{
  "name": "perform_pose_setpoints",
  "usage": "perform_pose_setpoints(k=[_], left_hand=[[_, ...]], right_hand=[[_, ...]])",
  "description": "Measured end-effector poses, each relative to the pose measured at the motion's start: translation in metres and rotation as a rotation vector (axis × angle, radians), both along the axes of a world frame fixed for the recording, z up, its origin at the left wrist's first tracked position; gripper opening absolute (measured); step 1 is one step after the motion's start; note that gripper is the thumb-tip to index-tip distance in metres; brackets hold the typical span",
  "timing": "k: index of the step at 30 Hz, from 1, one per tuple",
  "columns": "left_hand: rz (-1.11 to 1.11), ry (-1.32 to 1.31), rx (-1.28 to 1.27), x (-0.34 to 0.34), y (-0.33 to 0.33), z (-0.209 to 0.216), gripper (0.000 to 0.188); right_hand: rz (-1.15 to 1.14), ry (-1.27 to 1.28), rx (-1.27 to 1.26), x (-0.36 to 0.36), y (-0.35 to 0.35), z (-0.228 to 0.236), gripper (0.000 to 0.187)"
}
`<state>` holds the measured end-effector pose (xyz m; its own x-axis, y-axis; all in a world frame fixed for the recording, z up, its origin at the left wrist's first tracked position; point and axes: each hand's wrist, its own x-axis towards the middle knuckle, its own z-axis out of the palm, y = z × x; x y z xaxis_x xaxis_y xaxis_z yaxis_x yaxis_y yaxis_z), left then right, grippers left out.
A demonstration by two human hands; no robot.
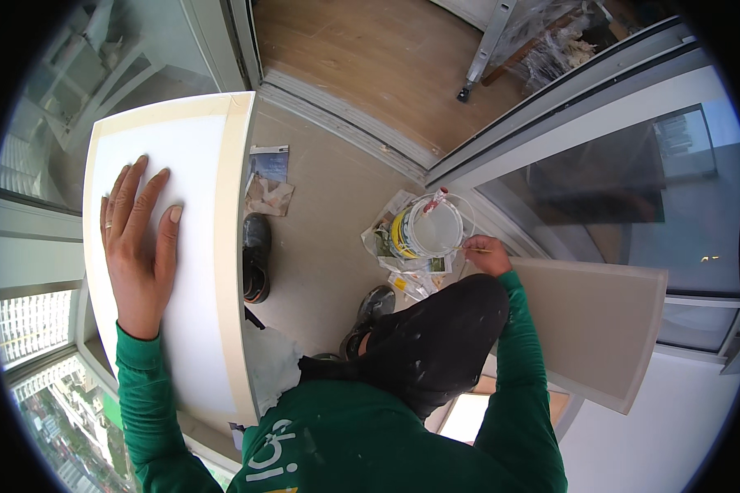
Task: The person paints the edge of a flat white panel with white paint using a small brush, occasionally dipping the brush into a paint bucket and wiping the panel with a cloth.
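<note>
At left of the frame, the left hand (136,251) lay open, gripping nothing, on a cream-bordered white panel (193,287). Right of centre, the nearly closed right hand (488,256) pinched a thin tool (455,248) beside a pail (400,235). Work appeared unfinished; how much was coated could not be told.

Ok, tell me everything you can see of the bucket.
The bucket looks plastic: round, open, whitish inside, yellow and dark markings outside. Its apparent handle loops out rightward. It stands upright on newspaper. A red and white object shows at its far rim; the right hand holds a thin stick by its near right rim, contact unclear.
</note>
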<state>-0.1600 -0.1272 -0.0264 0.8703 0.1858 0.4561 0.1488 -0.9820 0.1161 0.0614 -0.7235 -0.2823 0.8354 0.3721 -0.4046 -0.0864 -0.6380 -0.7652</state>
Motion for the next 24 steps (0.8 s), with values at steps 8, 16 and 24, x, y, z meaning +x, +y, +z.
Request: perform_pose_setpoints(k=[8, 16, 24], left_hand=[[0.008, -0.079, -0.008, -0.007, 0.006, -0.003, 0.037], [0.031, -0.097, -0.025, -0.005, 0.01, -0.013, 0.037], [0.031, -0.106, -0.096, -0.006, 0.008, -0.007, 0.037]], right_hand=[[-0.038, 0.025, 0.055, -0.012, -0.007, 0.014, 0.018], [-0.194, 0.063, 0.2, -0.014, -0.022, 0.015, 0.013], [-0.276, -0.114, 0.906, 0.003, 0.072, 0.178, 0.015]])
